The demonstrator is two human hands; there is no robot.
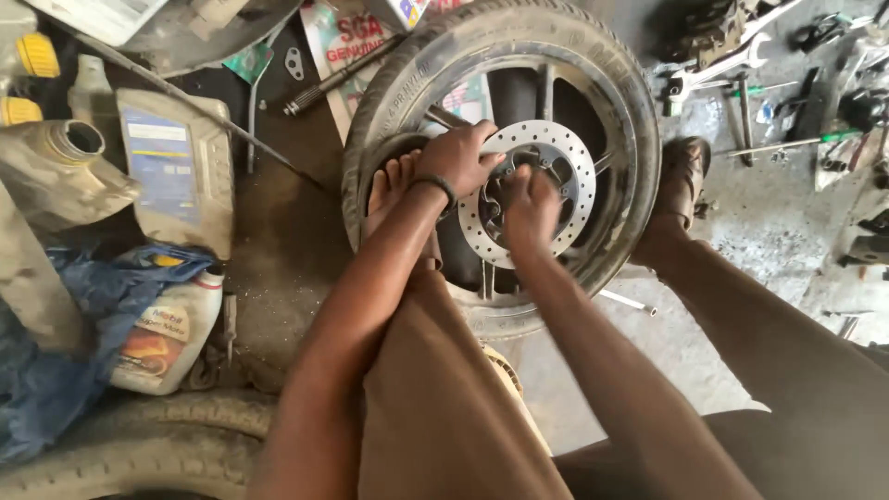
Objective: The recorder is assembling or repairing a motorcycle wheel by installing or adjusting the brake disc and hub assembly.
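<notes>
Grey oil jugs (171, 167) and a white oil bottle (167, 333) on blue cloth (56, 370) are observed on the floor at far left. A worn tyre (148, 444) is seen at the lower left edge. A motorcycle wheel (505, 37) is held upright near centre, braced by a bare foot (389, 190) on one side and a sandalled foot (681, 181) on the other. The left hand (458, 157) is laid flat on the perforated brake disc (574, 171), fingers spread apart. The right hand (530, 208) is pressed at the disc's hub, fingers curled together; whether anything is gripped cannot be told. Spanners (713, 69) and loose tools are scattered at upper right.
</notes>
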